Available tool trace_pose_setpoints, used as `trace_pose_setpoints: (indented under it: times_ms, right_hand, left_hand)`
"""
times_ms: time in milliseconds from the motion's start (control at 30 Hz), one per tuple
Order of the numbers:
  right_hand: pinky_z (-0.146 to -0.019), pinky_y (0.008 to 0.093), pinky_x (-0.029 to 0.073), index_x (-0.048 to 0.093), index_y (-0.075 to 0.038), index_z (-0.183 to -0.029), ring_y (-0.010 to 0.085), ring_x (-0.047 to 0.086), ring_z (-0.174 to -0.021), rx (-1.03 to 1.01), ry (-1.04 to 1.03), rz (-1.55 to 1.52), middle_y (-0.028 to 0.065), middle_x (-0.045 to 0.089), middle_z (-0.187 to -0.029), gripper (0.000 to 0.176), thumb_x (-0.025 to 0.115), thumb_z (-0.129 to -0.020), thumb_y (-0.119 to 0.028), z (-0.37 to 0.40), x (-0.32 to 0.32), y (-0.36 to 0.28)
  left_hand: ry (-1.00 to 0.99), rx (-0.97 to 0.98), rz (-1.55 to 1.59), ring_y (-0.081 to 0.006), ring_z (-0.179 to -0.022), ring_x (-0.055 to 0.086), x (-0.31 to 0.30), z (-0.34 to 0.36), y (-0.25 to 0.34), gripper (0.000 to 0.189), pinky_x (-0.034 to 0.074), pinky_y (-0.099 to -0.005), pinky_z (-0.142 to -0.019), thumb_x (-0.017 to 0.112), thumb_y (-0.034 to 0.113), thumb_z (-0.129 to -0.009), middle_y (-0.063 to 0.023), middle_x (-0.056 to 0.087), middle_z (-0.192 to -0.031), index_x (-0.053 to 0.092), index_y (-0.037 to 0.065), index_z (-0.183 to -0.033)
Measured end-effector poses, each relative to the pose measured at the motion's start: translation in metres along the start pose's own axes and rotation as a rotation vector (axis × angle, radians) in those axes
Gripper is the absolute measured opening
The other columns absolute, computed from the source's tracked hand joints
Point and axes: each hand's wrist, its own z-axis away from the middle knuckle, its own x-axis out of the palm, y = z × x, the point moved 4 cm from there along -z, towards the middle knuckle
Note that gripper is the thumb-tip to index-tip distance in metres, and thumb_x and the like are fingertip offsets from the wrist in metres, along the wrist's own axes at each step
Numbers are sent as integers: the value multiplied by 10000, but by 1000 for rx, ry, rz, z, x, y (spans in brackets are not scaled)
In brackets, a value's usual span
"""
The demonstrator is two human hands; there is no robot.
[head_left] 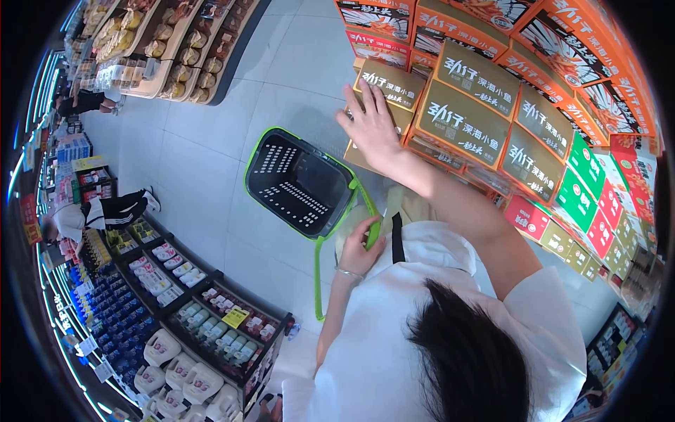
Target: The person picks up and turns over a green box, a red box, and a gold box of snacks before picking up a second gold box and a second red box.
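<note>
While L grip clasps green handle, R grip is splayed over gold ctns mkd "劲仔".

Basket: smooth plastic with a soft sheen, its walls perforated.
Handle in your grip: smooth plastic, faintly glossy.
Brown-gold boxes to your right: printed cardboard, smooth, nearly matt.
Orange cartons, far right: printed cardboard, smooth, slightly glossy.
Floor ahead of you: smooth tile, dully shiny.
Your shirt: matt cloth, softly creased.
Bracelet on your left wrist: shiny, metal by its look.
Jugs, near left: smooth plastic.
Bagged goods, far left: glossy clear plastic film.
</note>
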Motion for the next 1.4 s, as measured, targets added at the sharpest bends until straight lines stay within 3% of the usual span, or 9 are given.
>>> trace_pose_setpoints:
  times_ms: [67,167,233,467,867,967,1033,1133,1400]
  right_hand:
    - [-1176,576,176,542,-129,-1192,461,307,-1400,7,-2,22,210,384,-1487,403,648,-803,-121,-2,7,1]
    - [-1180,576,168,539,-121,-1202,463,294,-1406,12,17,14,208,371,-1496,447,674,-777,-108,-1,7,0]
    - [-1181,588,147,551,-129,-1227,461,311,-1402,7,5,89,190,374,-1508,391,625,-853,-214,-1,7,0]
    - [-1184,582,145,543,-136,-1262,465,286,-1413,-23,-23,41,195,367,-1511,463,657,-815,-177,1,3,4]
    - [-1179,569,164,546,-130,-1280,436,301,-1414,-39,36,33,196,383,-1499,519,690,-783,-176,2,8,5]
    - [-1184,550,193,518,-51,-1326,415,289,-1428,-18,165,-131,226,354,-1505,505,633,-836,-93,11,-2,3]
    - [-1192,522,213,543,-4,-1308,367,306,-1435,-108,223,-470,224,386,-1489,488,638,-839,-98,29,-28,-9]
    - [-1201,486,227,583,0,-1272,329,322,-1435,-277,96,-536,202,421,-1477,438,622,-845,-94,57,-21,-31]
    - [-1217,458,209,563,12,-1292,288,310,-1449,-334,-63,-554,167,422,-1494,439,543,-867,-97,70,36,-54]
  left_hand:
    - [-29,-100,62,-181,-874,644,1,-2,-12,484,516,-306,-760,684,46,-855,-120,657,-1115,544,45,-1318]
    - [11,-38,62,-180,-846,638,2,-4,-14,465,514,-306,-742,671,40,-862,-119,662,-1087,552,60,-1311]
    - [19,-48,42,-181,-832,635,2,-4,-14,464,514,-307,-742,680,57,-859,-121,667,-1059,560,69,-1307]
    - [13,-84,-60,-208,-805,633,-1,-4,-5,522,518,-322,-760,761,154,-807,-134,677,-956,591,86,-1295]
    - [6,-99,85,-208,-870,652,4,3,-22,545,517,-312,-805,751,127,-823,-144,677,-1054,562,58,-1330]
    - [45,-55,62,-264,-952,682,4,1,-17,516,521,-333,-840,740,129,-834,-170,683,-1105,569,49,-1314]
    - [72,-61,2,-294,-991,682,3,0,-7,493,521,-349,-854,730,135,-841,-184,682,-1123,576,47,-1300]
    - [97,-104,-76,-341,-1040,676,-3,-2,12,447,521,-377,-871,711,159,-856,-205,681,-1138,593,43,-1271]
    - [87,-111,-99,-355,-973,693,0,-5,28,401,527,-386,-820,687,228,-885,-221,693,-1070,617,37,-1231]
